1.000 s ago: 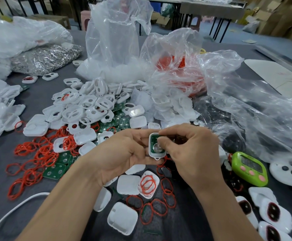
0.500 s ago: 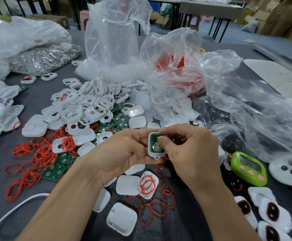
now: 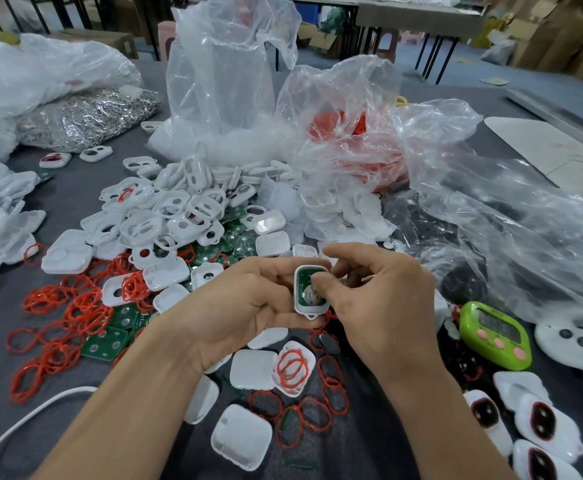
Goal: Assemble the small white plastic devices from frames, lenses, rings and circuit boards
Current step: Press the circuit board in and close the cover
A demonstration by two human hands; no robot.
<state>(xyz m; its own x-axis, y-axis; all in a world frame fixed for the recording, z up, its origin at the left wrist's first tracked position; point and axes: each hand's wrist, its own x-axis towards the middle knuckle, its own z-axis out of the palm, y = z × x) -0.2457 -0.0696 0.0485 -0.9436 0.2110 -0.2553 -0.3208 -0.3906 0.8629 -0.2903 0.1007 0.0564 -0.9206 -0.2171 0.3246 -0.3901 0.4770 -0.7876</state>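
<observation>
My left hand (image 3: 245, 306) grips a small white plastic frame (image 3: 311, 308) upright at the middle of the view. A green circuit board (image 3: 303, 284) with a round silver cell sits inside that frame. My right hand (image 3: 383, 306) presses its thumb on the board, and its forefinger is lifted and curled above the frame. Loose white frames (image 3: 165, 216), red rings (image 3: 75, 306) and green boards (image 3: 104, 344) lie on the grey table (image 3: 2, 410) to the left. White shell halves (image 3: 252, 368) lie below my hands.
Clear plastic bags (image 3: 227, 81) of parts stand behind the pile, one spreading to the right. A green timer (image 3: 494, 334) lies at the right, with finished white devices (image 3: 539, 422) near the lower right corner. A white cable (image 3: 23, 420) crosses the lower left.
My right forefinger has lifted off the top of the frame and the right hand has opened a little. The thumb stays on the board. My left hand holds still.
</observation>
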